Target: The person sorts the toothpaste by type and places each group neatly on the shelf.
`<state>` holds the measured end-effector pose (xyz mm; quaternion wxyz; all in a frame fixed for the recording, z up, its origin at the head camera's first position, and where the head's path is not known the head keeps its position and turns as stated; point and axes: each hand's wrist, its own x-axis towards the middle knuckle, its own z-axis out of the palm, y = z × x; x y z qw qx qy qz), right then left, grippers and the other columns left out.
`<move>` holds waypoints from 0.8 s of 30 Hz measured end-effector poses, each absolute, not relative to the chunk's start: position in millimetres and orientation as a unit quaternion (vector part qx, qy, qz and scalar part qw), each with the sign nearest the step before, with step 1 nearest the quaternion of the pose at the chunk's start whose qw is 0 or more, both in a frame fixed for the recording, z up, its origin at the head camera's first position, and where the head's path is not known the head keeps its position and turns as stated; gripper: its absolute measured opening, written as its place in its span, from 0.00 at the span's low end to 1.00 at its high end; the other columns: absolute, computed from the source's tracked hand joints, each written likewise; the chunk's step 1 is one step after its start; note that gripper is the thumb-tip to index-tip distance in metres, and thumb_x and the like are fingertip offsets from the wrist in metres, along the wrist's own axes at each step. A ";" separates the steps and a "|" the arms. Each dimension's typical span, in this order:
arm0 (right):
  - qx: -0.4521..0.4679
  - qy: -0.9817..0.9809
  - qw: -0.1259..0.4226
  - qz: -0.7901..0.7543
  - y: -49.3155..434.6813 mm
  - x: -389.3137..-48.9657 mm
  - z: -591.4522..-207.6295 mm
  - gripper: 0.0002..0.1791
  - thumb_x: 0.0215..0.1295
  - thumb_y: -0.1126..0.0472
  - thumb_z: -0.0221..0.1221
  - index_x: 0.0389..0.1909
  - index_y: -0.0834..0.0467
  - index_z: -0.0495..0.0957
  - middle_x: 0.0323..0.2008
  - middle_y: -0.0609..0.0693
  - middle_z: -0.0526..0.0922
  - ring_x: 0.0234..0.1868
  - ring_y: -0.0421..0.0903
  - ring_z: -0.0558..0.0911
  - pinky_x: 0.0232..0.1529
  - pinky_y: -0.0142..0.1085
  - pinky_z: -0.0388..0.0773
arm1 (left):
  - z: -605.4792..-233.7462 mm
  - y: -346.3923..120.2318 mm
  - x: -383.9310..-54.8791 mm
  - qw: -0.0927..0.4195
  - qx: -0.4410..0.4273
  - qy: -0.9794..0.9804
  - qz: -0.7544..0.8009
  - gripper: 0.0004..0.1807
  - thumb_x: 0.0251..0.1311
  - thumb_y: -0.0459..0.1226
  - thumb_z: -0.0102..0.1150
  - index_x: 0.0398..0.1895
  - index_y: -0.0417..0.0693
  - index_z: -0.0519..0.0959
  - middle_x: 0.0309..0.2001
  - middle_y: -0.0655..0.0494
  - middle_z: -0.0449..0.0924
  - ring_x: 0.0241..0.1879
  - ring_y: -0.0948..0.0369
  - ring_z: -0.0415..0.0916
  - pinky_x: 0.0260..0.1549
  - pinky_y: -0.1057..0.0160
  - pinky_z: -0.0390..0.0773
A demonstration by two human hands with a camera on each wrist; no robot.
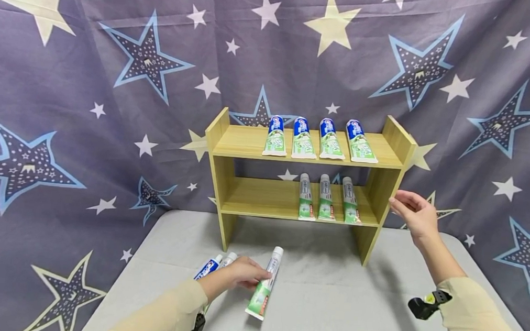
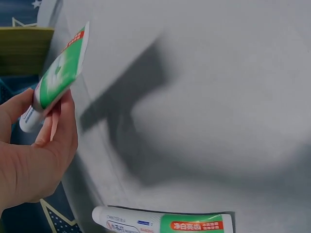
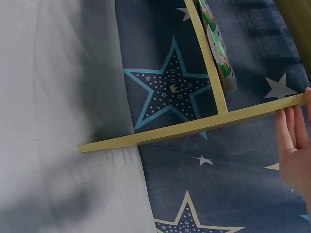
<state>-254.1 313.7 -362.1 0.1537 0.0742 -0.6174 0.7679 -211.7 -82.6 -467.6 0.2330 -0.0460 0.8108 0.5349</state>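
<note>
My left hand (image 1: 243, 271) pinches a white-and-green toothpaste tube (image 1: 264, 289) between thumb and fingers, over the table in front of the shelf. In the left wrist view this tube (image 2: 60, 77) tilts, its green flat end up and white cap down. My right hand (image 1: 414, 215) is at the right side panel of the wooden shelf (image 1: 262, 194). In the right wrist view its fingers (image 3: 286, 128) lie nearly straight against the panel's outer face. Partly behind my left arm are a blue-and-white tube (image 1: 209, 267) and another white-capped tube (image 1: 228, 258).
Several blue-and-green toothpaste tubes (image 1: 329, 139) lie in a row on the top board. Three white-and-green tubes (image 1: 326, 197) lie towards the right of the lower board. The shelf stands on a grey-white table (image 1: 328, 308) before a star-patterned curtain (image 1: 155, 119).
</note>
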 end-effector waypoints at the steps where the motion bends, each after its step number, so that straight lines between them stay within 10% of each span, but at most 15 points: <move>1: 0.074 -0.618 0.154 0.767 313.6 -254.2 -362.3 0.10 0.55 0.69 0.67 0.33 0.51 0.83 0.29 0.38 0.87 0.30 0.31 0.85 0.35 0.22 0.84 | -466.7 -82.0 -211.9 0.238 -0.047 0.805 0.541 0.13 0.54 0.34 0.67 0.36 0.33 0.77 0.27 0.52 0.83 0.22 0.65 0.77 0.26 0.68 0.85; 24: 0.074 -0.622 0.158 0.764 313.9 -254.3 -363.1 0.10 0.55 0.69 0.67 0.33 0.50 0.83 0.29 0.38 0.87 0.30 0.32 0.85 0.34 0.22 0.84 | -422.4 -83.6 -212.8 0.253 -0.080 0.760 0.593 0.13 0.57 0.34 0.63 0.41 0.33 0.77 0.28 0.53 0.80 0.23 0.64 0.78 0.25 0.70 0.85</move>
